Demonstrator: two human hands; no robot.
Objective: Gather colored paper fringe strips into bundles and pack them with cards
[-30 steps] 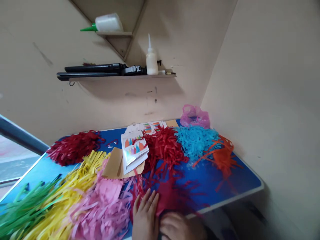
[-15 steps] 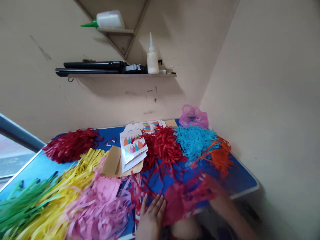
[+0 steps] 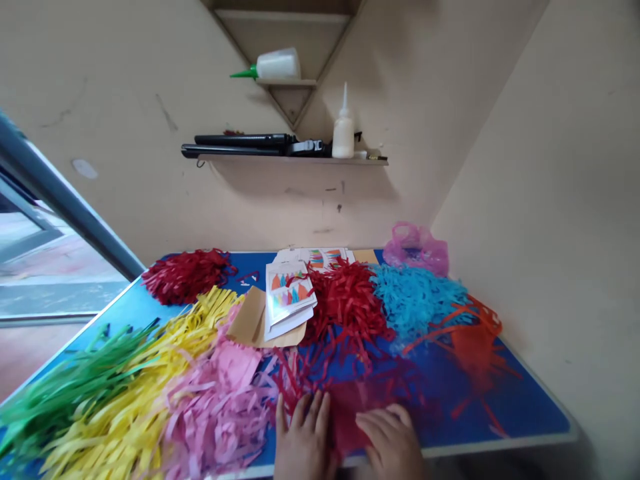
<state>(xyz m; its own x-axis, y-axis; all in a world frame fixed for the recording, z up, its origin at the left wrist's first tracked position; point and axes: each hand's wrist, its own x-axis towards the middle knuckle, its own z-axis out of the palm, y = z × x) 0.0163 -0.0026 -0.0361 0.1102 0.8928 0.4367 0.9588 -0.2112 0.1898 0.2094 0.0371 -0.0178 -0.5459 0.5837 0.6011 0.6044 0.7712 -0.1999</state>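
A dark red sheet of fringed tissue paper point(image 3: 346, 410) lies at the front edge of the blue table, its cut strips spreading to both sides. My left hand point(image 3: 303, 433) rests flat on its left part, fingers stretched forward. On the right, my right hand point(image 3: 393, 437) lies over the sheet with fingers extended and slightly bent. Pink fringed tissue paper point(image 3: 220, 413) is just left of my left hand. Beyond the sheet sits a pile of red fringed paper point(image 3: 347, 297).
Yellow point(image 3: 125, 393) and green fringed paper point(image 3: 75, 393) cover the left side. Blue point(image 3: 420, 293) and orange fringes point(image 3: 475, 347) lie right. Picture cards point(image 3: 287, 293) rest on a brown envelope point(image 3: 245, 323). A wall shelf point(image 3: 290, 160) holds a glue bottle point(image 3: 343, 137).
My right hand has come in from the right and now lies on the red sheet. The sheet's right-hand strips have settled flatter. The camera view has swung left.
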